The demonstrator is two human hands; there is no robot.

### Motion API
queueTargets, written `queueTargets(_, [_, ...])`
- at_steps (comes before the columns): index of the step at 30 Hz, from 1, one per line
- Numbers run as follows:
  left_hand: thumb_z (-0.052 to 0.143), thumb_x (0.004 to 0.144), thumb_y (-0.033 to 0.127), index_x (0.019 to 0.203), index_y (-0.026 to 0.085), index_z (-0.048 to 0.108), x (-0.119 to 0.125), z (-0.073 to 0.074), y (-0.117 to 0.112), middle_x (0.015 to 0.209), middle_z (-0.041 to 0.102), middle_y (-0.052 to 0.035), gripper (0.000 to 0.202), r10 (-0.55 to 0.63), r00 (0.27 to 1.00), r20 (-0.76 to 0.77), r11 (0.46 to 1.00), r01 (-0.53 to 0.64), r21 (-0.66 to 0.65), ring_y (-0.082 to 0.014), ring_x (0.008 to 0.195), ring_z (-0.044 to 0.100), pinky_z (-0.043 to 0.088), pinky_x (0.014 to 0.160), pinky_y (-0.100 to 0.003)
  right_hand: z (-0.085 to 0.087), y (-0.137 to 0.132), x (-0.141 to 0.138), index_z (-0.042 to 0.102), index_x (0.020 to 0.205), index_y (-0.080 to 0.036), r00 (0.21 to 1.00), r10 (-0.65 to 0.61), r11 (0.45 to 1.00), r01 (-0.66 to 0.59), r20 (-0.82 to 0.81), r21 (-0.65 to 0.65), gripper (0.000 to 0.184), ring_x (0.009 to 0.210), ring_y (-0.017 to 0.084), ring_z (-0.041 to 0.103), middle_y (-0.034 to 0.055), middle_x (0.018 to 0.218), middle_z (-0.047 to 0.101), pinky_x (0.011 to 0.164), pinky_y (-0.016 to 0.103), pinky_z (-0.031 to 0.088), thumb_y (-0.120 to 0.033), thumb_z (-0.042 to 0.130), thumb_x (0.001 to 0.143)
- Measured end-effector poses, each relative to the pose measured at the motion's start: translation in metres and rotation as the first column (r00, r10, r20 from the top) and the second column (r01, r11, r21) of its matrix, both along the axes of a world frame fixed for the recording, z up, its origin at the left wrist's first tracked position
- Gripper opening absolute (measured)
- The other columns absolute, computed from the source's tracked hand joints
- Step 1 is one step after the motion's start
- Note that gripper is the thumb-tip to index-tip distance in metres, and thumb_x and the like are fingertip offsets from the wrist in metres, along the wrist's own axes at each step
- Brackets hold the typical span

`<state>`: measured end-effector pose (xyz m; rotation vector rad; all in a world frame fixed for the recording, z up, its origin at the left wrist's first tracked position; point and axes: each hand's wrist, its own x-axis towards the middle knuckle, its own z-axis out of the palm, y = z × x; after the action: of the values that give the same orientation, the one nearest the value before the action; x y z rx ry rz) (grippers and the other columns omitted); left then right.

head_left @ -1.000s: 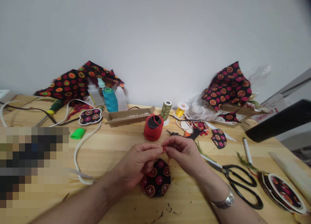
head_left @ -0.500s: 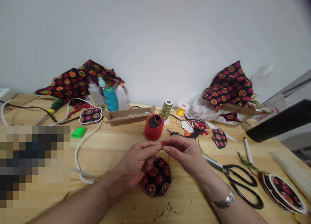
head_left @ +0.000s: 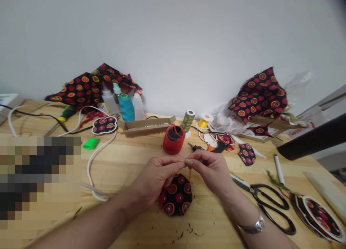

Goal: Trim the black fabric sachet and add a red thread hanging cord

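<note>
The left hand (head_left: 158, 180) and right hand (head_left: 209, 171) meet, their fingers (head_left: 175, 166) pinched on a red thread (head_left: 189, 175) that runs down to a round black printed fabric piece (head_left: 177, 198) lying on the worktop (head_left: 121, 162) beneath them.

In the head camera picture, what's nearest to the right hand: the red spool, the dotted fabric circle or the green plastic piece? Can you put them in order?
From the right hand:
1. Dotted fabric circle: just below the hands.
2. Red spool: ahead, to the left.
3. Green plastic piece: far left.
</note>
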<state>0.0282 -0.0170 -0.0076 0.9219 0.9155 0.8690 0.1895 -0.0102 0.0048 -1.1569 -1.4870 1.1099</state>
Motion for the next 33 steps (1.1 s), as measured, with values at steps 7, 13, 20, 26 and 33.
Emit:
queueTargets(7, [0.068, 0.073, 0.032, 0.08, 0.016, 0.076, 0.0008, 0.0031, -0.0002, 0.041, 0.032, 0.0094, 0.019, 0.004, 1.0, -0.02, 1.0, -0.004, 0.001, -0.0055, 0.041, 0.021, 0.011, 0.041, -0.024, 0.0019, -0.0016, -0.0002, 0.067, 0.062, -0.016, 0.999, -0.026, 0.999, 0.027, 0.021, -0.034, 0.013, 0.047, 0.008, 0.044, -0.0019, 0.051, 0.057, 0.045, 0.02, 0.036, -0.026, 0.067, 0.068])
queueTargets(13, [0.067, 0.074, 0.032, 0.081, 0.018, 0.076, 0.0004, 0.0037, -0.0006, 0.042, 0.032, 0.0096, 0.018, -0.01, 1.0, -0.007, 1.0, 0.01, 0.018, -0.0054, 0.041, 0.021, 0.012, 0.04, -0.023, 0.0041, -0.0018, -0.0005, 0.068, 0.062, -0.016, 0.999, -0.029, 0.999, 0.03, 0.026, -0.043, 0.013, 0.045, 0.007, 0.042, -0.002, 0.05, 0.058, 0.043, 0.019, 0.035, -0.028, 0.068, 0.069])
queueTargets(20, [0.066, 0.074, 0.027, 0.081, 0.02, 0.077, 0.0012, 0.0045, 0.0001, 0.041, 0.033, 0.0092, 0.015, 0.008, 1.0, -0.021, 1.0, -0.008, 0.028, -0.0053, 0.041, 0.021, 0.013, 0.039, -0.022, 0.0055, -0.0031, -0.0016, 0.07, 0.063, -0.017, 0.999, -0.031, 0.999, 0.032, 0.026, -0.04, 0.012, 0.051, 0.009, 0.048, 0.0001, 0.058, 0.064, 0.048, 0.02, 0.04, -0.028, 0.068, 0.068])
queueTargets(26, [0.067, 0.073, 0.025, 0.08, 0.02, 0.077, 0.0019, 0.0057, -0.0005, 0.041, 0.034, 0.0091, 0.013, 0.017, 1.0, -0.023, 0.999, -0.017, 0.029, -0.005, 0.041, 0.022, 0.015, 0.039, -0.021, 0.0042, -0.0035, -0.0002, 0.07, 0.064, -0.017, 0.997, -0.024, 1.0, 0.025, 0.069, -0.008, 0.013, 0.049, 0.008, 0.046, -0.0008, 0.056, 0.063, 0.047, 0.02, 0.038, -0.028, 0.066, 0.071])
queueTargets(33, [0.068, 0.072, 0.026, 0.077, 0.02, 0.078, 0.0026, 0.005, -0.0013, 0.04, 0.035, 0.0094, 0.013, 0.046, 0.999, -0.02, 0.999, -0.046, 0.03, -0.0043, 0.04, 0.021, 0.017, 0.039, -0.02, 0.0059, -0.0049, -0.0046, 0.068, 0.066, -0.017, 0.999, -0.021, 0.999, 0.022, 0.033, -0.026, 0.012, 0.051, 0.009, 0.049, -0.0013, 0.058, 0.064, 0.048, 0.019, 0.04, -0.026, 0.064, 0.072])
